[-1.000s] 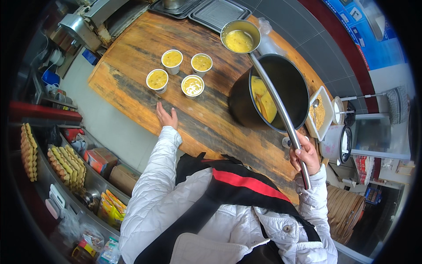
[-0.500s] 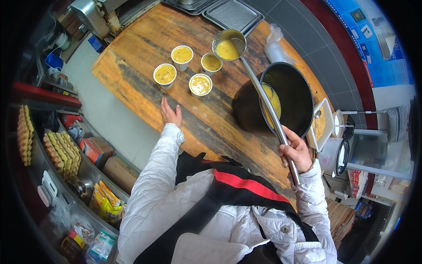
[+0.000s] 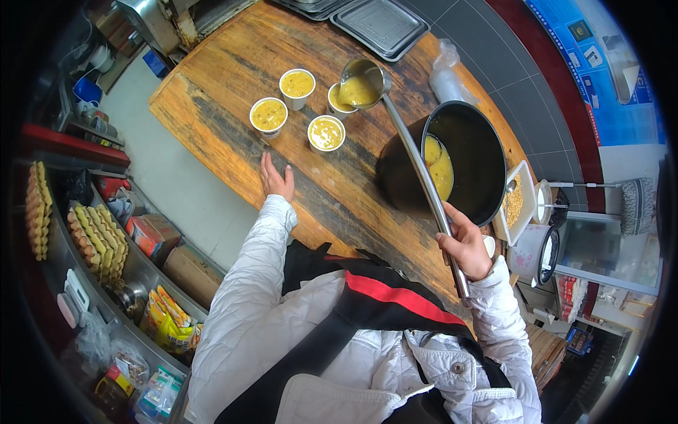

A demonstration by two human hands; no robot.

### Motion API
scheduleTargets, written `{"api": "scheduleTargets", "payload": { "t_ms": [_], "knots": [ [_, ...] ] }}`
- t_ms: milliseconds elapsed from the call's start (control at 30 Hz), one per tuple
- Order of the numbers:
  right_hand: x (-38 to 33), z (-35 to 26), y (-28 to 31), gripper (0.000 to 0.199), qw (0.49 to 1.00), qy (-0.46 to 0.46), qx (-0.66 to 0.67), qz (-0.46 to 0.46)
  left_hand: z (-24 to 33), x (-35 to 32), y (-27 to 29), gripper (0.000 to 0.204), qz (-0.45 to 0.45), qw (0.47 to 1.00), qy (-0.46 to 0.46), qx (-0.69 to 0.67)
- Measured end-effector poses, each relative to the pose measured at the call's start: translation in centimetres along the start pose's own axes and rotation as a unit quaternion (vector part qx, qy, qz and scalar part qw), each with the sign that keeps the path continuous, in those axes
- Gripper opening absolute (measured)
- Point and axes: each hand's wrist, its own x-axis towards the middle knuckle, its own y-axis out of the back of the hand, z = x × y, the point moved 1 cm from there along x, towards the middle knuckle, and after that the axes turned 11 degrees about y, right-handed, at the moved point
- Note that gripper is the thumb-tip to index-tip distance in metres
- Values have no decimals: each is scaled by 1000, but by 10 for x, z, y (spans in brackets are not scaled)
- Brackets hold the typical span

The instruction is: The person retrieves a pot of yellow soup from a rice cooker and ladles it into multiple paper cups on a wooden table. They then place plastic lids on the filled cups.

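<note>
1. The right hand (image 3: 466,244) is closed around the near end of a long metal ladle (image 3: 406,145), gripping the handle near its tip.
2. The ladle's handle slants away to the far left, passing over the rim of a big black pot (image 3: 487,152); its bowl, full of yellow soup, hangs tilted right over the rim of one paper cup (image 3: 337,104).
3. The left hand (image 3: 277,178) lies open, fingers spread, flat on the wooden table (image 3: 212,92), holding nothing, just near of the cups.
4. Four white cups stand in a cluster: the far one (image 3: 297,85), the left one (image 3: 269,115) and the nearest one (image 3: 326,133) all hold yellow soup; the fourth is the one half hidden under the ladle's bowl.
5. The pot sits on the right of the table, with more yellow soup low inside it.
6. Just right of the pot stands a small white tray of yellowish grains (image 3: 515,201).
7. At the far edge lie dark metal trays (image 3: 381,25).
8. Down on the left, shelves hold egg cartons (image 3: 92,233) and packets.
</note>
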Motion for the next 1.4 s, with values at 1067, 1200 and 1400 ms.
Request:
{"api": "scheduleTargets", "payload": {
  "t_ms": [1067, 1200, 1400],
  "knots": [
    [72, -12, -35, 62, 994, 47, 24, -97, -3, -15, 2, 63, -38, 980, -39, 189],
    [69, -6, -39, 63, 993, 68, -52, -78, -2, -15, 2, 63, -37, 981, -41, 188],
    [66, -9, -35, 64, 991, 60, -103, -67, -1, -16, 3, 63, -38, 980, -42, 191]
  ]
}}
